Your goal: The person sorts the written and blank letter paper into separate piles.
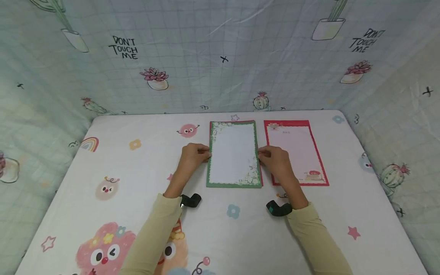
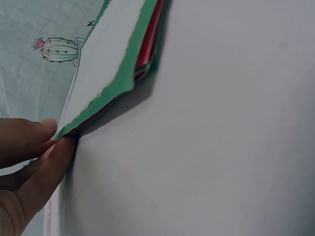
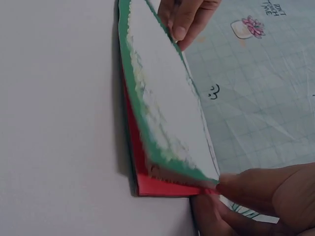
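Both hands are apart from each other, one at each long side of a green-bordered sheet (image 1: 233,152), its edges pinched between thumb and fingers: the left hand (image 1: 195,156) at the left side, the right hand (image 1: 275,159) at the right. The sheet lies face up on the surface (image 1: 137,172), toward its far side and near the middle, with its long sides running away from the person.

Its centre is plain white, framed by a narrow green border with an uneven, frilly inner edge. Pale blossoms and small leaves spread over the far left corner and, more thickly, over the near right corner. It tops a stack: red layers (image 3: 162,189) show beneath it, peeping out along the far edge and at the near right corner in the head view. The right wrist view shows the green sheet bowed slightly upward, with a gap above the red.

Just beside the stack, on its right, lies a red-bordered sheet (image 1: 302,156), pale pink inside, with a flower at its far left corner, tiny print near the top and a cake-like picture at its near right corner. The right forearm partly covers it.
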`<state>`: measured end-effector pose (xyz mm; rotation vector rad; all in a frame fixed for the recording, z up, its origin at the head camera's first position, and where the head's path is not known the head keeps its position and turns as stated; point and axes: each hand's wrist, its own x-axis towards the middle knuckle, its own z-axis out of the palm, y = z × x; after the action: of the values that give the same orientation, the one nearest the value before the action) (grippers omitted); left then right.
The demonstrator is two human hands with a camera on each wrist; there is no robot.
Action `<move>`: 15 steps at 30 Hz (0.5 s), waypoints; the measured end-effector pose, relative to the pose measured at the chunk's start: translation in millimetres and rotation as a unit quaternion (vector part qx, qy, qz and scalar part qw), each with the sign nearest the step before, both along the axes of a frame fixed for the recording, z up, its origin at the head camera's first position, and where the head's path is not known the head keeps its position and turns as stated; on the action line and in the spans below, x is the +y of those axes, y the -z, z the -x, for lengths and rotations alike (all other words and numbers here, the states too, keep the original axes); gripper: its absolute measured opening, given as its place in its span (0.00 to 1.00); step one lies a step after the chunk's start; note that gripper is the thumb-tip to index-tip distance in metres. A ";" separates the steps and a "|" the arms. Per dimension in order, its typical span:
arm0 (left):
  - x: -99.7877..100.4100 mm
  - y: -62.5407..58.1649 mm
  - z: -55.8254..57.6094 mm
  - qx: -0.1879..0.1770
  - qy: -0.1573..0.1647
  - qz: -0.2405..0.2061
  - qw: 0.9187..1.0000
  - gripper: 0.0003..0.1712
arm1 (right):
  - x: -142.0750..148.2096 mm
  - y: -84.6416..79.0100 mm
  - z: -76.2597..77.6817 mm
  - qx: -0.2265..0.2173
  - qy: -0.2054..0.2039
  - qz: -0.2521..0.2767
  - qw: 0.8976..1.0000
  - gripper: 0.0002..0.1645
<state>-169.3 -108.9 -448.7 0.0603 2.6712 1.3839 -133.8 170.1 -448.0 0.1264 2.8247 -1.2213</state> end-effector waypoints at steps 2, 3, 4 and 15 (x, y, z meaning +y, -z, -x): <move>4.0 -0.4 0.6 0.016 0.004 0.026 1.000 0.13 | 0.6 0.5 -0.4 0.008 0.002 -0.001 1.000 0.15; 6.0 -0.8 0.9 0.024 0.007 0.041 0.999 0.13 | 0.8 0.6 -0.6 0.012 0.003 -0.002 1.000 0.14; 8.1 -1.3 1.0 0.031 0.007 0.054 0.998 0.13 | 0.8 0.8 -0.9 0.016 0.003 -0.002 1.000 0.14; 20.8 -6.6 -5.2 0.073 -0.003 0.035 0.997 0.11 | -4.9 1.2 -3.1 0.039 0.006 0.005 0.999 0.15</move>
<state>-164.1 -88.0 -442.1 0.1523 2.8375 1.3360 -130.7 165.3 -449.2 0.0968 2.8881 -1.2686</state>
